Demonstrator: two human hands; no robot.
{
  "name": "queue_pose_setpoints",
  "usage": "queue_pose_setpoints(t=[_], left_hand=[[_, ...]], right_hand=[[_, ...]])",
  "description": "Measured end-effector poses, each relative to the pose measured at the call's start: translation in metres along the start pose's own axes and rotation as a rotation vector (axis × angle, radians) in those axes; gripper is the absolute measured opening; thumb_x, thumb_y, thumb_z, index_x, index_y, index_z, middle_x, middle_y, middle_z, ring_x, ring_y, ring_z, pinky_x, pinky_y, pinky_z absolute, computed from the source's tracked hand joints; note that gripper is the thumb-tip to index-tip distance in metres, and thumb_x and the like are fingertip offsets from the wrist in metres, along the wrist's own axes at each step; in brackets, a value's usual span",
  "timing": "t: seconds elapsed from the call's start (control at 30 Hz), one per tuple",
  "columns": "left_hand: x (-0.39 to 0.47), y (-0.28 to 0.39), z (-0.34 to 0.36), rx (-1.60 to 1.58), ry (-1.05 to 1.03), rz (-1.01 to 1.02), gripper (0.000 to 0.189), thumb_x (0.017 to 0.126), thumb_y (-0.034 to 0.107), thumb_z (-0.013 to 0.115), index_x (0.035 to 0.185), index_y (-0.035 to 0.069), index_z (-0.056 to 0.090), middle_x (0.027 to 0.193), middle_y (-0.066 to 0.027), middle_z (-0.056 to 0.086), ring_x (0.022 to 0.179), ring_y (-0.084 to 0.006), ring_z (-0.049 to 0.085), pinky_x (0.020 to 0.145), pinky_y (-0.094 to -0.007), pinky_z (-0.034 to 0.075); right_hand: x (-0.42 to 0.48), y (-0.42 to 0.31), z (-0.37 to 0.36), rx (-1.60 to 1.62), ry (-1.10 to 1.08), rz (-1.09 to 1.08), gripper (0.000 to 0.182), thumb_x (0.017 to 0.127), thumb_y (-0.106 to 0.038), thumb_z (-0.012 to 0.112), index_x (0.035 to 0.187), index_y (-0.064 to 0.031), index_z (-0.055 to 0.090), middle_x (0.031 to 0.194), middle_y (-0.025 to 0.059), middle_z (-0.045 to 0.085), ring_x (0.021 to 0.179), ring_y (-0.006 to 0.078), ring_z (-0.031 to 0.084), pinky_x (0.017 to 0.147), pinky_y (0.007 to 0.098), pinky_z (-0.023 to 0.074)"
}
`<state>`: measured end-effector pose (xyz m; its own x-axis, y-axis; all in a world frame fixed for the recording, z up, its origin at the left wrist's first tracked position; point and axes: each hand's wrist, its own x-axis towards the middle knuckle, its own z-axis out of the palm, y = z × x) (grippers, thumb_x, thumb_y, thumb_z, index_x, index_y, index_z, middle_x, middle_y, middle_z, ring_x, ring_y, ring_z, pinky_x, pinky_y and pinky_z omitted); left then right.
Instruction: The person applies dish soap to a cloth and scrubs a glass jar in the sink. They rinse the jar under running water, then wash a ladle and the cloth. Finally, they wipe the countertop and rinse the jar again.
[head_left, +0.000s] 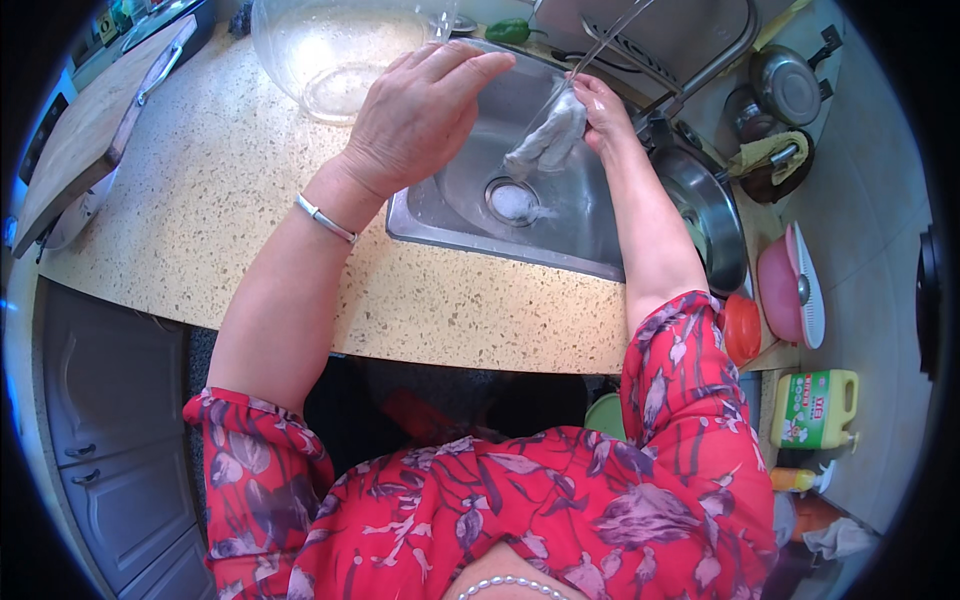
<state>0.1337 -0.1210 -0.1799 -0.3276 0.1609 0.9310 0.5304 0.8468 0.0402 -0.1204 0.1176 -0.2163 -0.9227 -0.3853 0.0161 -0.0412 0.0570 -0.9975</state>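
My right hand (606, 112) grips a wet white cloth (553, 139) that hangs bunched over the stainless steel sink (465, 146). A thin stream of water (600, 49) runs down onto the cloth. Below it, whitish foam or water covers the drain (514, 201). My left hand (420, 112) is raised over the sink's left rim, back of the hand up and fingers stretched out. Nothing shows in it, though its palm and thumb are hidden. Beyond that hand stands a clear plastic bowl (300, 67) on the speckled countertop (480, 315).
A green pepper (514, 30) lies behind the sink. To the right are a steel pan (724, 225), a pink basin (780, 285), a red container (741, 330) and a yellow detergent jug (816, 409). A wooden cutting board (97, 127) with a metal handle leans at the left.
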Motion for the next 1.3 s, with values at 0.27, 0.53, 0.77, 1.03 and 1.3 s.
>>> queue_pose_setpoints(t=[0.27, 0.53, 0.77, 1.03, 1.3], left_hand=[[-0.005, -0.002, 0.0, -0.013, -0.007, -0.03, 0.047, 0.085, -0.003, 0.062, 0.129, 0.011, 0.066, 0.109, -0.0122, 0.069, 0.097, -0.0325, 0.067, 0.084, -0.0418, 0.056], [-0.009, -0.004, 0.005, 0.003, 0.002, -0.039, 0.047, 0.084, -0.003, 0.062, 0.128, 0.012, 0.067, 0.108, -0.0119, 0.069, 0.097, -0.0319, 0.068, 0.084, -0.0417, 0.057], [-0.005, -0.006, 0.0, 0.021, 0.044, -0.037, 0.048, 0.085, -0.005, 0.062, 0.128, 0.014, 0.067, 0.107, -0.0111, 0.07, 0.093, -0.031, 0.069, 0.079, -0.0408, 0.058], [0.0, 0.003, -0.004, -0.043, 0.009, -0.055, 0.046, 0.088, -0.004, 0.061, 0.13, 0.014, 0.066, 0.106, -0.0105, 0.07, 0.092, -0.0307, 0.069, 0.079, -0.0406, 0.058], [-0.003, -0.001, 0.001, -0.038, 0.018, -0.031, 0.046, 0.088, -0.004, 0.061, 0.13, 0.013, 0.067, 0.105, -0.0124, 0.069, 0.09, -0.032, 0.068, 0.078, -0.0406, 0.057]], right_hand=[[-0.017, 0.02, 0.032, -0.653, -0.437, 0.267, 0.072, 0.097, -0.025, 0.069, 0.161, -0.0246, 0.034, 0.141, 0.0097, 0.06, 0.124, 0.0242, 0.061, 0.101, 0.0483, 0.0503], [-0.001, 0.121, 0.076, -1.489, -0.583, 0.086, 0.08, 0.087, -0.029, 0.077, 0.157, -0.0144, 0.039, 0.152, 0.0181, 0.051, 0.135, 0.0346, 0.053, 0.111, 0.0442, 0.0454], [-0.022, 0.094, 0.117, -1.089, -0.812, 0.035, 0.051, 0.081, -0.026, 0.072, 0.129, -0.0111, 0.065, 0.119, 0.0115, 0.072, 0.104, 0.0279, 0.069, 0.088, 0.0407, 0.0564], [-0.033, 0.015, 0.067, -0.204, -0.418, 0.171, 0.025, 0.087, -0.023, 0.077, 0.105, -0.0094, 0.064, 0.093, 0.0037, 0.066, 0.082, 0.0148, 0.067, 0.063, 0.0352, 0.0601], [-0.048, 0.008, 0.034, 0.008, -0.234, 0.113, 0.043, 0.088, -0.003, 0.071, 0.13, -0.0063, 0.061, 0.101, 0.0067, 0.069, 0.084, 0.0178, 0.068, 0.052, 0.0282, 0.0514]])
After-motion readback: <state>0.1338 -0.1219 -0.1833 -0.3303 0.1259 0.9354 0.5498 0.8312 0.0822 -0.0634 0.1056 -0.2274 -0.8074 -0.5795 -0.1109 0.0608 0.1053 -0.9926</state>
